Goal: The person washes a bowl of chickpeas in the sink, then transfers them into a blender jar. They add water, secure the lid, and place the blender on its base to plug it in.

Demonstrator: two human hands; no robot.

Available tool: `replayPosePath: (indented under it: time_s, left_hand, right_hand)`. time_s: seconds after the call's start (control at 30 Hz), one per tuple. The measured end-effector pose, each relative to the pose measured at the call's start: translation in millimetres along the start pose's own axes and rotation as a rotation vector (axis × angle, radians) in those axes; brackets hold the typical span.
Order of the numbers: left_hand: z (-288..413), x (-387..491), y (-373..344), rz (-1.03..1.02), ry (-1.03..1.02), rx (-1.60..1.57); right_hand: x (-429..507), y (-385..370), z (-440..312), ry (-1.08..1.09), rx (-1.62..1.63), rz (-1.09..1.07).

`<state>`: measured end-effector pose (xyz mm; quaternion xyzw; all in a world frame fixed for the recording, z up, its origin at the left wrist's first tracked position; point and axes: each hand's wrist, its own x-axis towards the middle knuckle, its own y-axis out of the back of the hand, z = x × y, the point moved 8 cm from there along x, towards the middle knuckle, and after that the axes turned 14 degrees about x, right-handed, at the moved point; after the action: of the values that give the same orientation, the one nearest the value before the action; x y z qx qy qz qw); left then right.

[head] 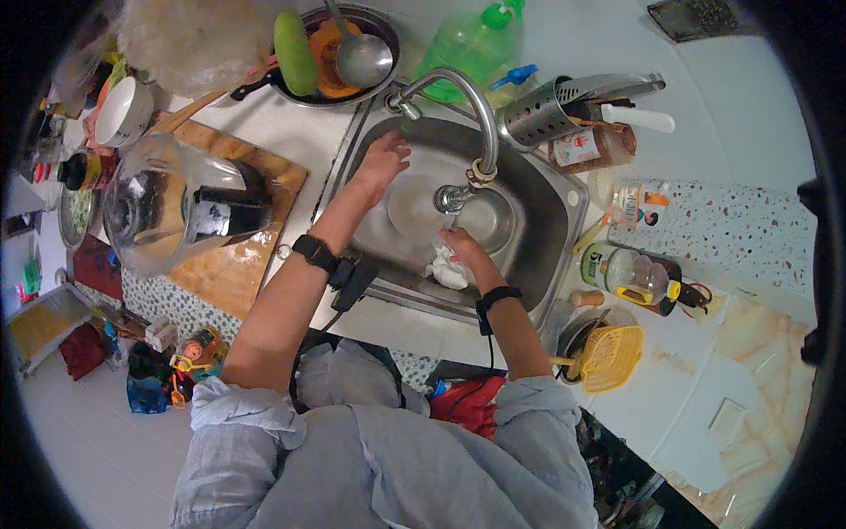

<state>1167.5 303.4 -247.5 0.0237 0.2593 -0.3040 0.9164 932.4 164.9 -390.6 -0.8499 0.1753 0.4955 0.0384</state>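
My left hand [384, 162] is over the left part of the steel sink [552, 264], fingers spread, with nothing seen in it. My right hand [464, 248] is below the faucet's spray head [451, 198], its fingers around the upper end of a crumpled white cloth [449, 269]. A metal bowl [500, 221] lies in the sink just right of the spray head. The curved metal faucet [488, 119] arches over the basin from its back edge. A pale round shape, perhaps a plate or lid, lies under the water at the sink's left; its kind is unclear.
A wooden cutting board [284, 173] at left bears a clear blender jug [149, 218]. Behind stand a pan [394, 33] holding a ladle [367, 61] and a green gourd [295, 53], and a green bottle [462, 56]. At right are a utensil holder [537, 116], an oil bottle [631, 274] and a yellow strainer [613, 358].
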Motion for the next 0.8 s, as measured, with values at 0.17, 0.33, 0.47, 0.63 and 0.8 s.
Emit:
replayPosePath:
  time_s: [0.17, 0.33, 0.47, 0.63, 0.8]
  left_hand:
    - [18.5, 2.2, -10.3, -0.021, 0.017, -0.084]
    - [25.0, -1.9, -10.7, -0.047, 0.057, -0.158]
    - [21.8, -7.0, -9.6, -0.012, 0.086, -0.179]
    - [27.9, -10.6, -12.9, -0.013, 0.076, -0.188]
    - [38.7, -13.2, -22.0, 0.034, 0.081, -0.173]
  right_hand:
    - [16.6, -18.0, 18.5, -0.219, 0.459, -0.072]
    - [26.8, -12.2, 14.0, -0.050, 0.357, -0.035]
    - [16.4, -0.3, 11.6, -0.045, 0.356, 0.034]
    - [-17.7, 3.5, -2.3, -0.011, 0.441, 0.072]
    - [-43.2, 1.5, -8.5, 0.003, 0.441, 0.002]
